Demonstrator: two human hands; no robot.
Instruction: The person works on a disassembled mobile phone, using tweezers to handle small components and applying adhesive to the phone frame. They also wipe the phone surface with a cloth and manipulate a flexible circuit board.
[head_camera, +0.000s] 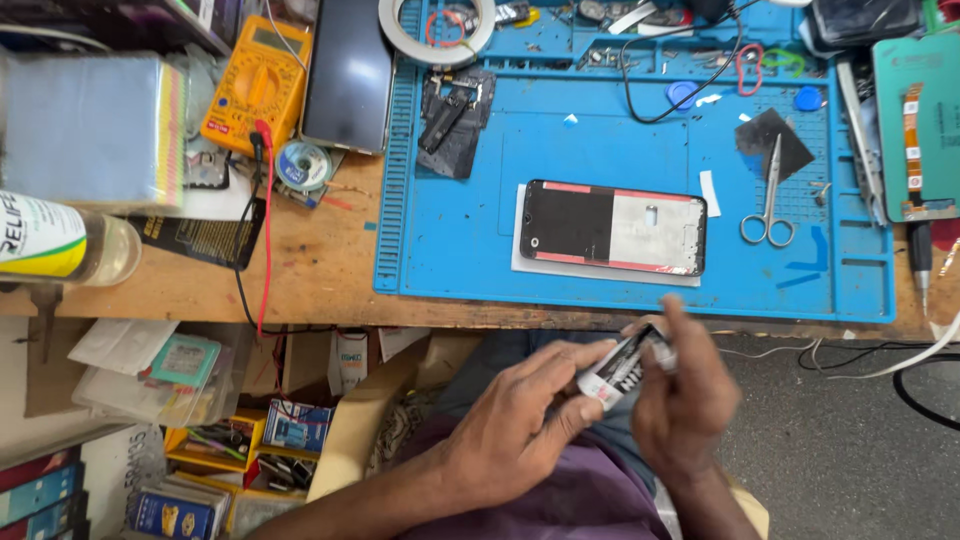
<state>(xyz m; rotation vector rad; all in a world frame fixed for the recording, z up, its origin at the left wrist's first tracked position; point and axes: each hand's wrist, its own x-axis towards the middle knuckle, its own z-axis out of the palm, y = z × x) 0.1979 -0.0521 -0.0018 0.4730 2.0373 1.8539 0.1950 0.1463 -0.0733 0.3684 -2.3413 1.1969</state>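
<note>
Blue silicone mat (450, 260) up on the bench, and on it lies the phone frame (612, 228), face open, resting on a white sheet, dark on one half and bare silvery plate on the other, with red strips along its long edges; nothing covers it yet, so to my eye that part waits for whatever I'm readying down here. Below the bench edge, over my lap, my left hand (520, 420) is curled round a small tube (618, 372), black and white with a red band, fingers wrapped under and thumb on top. My right hand (685, 400) pinches at the tube's upper end, fingertips closed on it; whether a cap is on or off I cannot tell, my fingers hide it. So the tube is in both hands, well apart from the frame. Scissors (768, 205) lie on the mat just right of the frame, untouched, and a yellow multimeter (258, 82) sits off at the left with its red lead trailing over the wood. I'd judge the frame laid out and the tube in hand but not yet brought to it
</note>
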